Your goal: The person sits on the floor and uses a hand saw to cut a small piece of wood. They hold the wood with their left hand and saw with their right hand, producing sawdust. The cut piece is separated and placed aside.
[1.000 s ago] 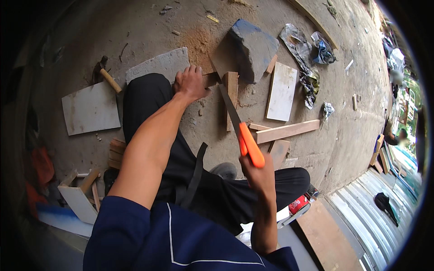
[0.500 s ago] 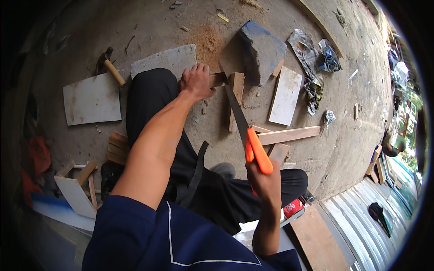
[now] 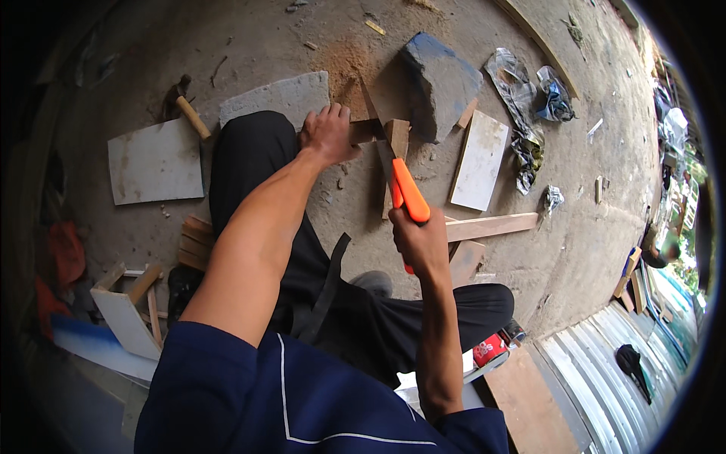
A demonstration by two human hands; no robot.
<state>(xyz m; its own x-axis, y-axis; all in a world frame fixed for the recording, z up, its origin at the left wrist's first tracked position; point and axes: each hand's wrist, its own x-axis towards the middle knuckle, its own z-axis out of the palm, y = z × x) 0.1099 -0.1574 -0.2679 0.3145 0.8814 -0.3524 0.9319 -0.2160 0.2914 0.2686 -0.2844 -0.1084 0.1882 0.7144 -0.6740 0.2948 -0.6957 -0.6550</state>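
Note:
My right hand (image 3: 422,240) is wrapped round the orange handle of a handsaw (image 3: 411,191). The saw's dark blade lies across a short brown piece of wood (image 3: 364,132), its tip reaching past the far side. My left hand (image 3: 327,136) presses and grips that piece at its left end, close by my bent knee. To the right of the cut stands a wooden block (image 3: 397,138), partly behind the saw. What supports the piece from below is mostly hidden. Reddish sawdust (image 3: 344,72) is spread on the ground beyond the blade.
A blue-grey stone block (image 3: 442,87) sits right of the saw tip. White boards (image 3: 480,160) and a wood strip (image 3: 495,226) lie to the right. On the left are a hammer (image 3: 192,117), a white panel (image 3: 155,163) and a grey slab (image 3: 276,98).
My right hand has pushed the saw forward and slightly left, so more blade extends past the wood. My left hand stays in place on the piece.

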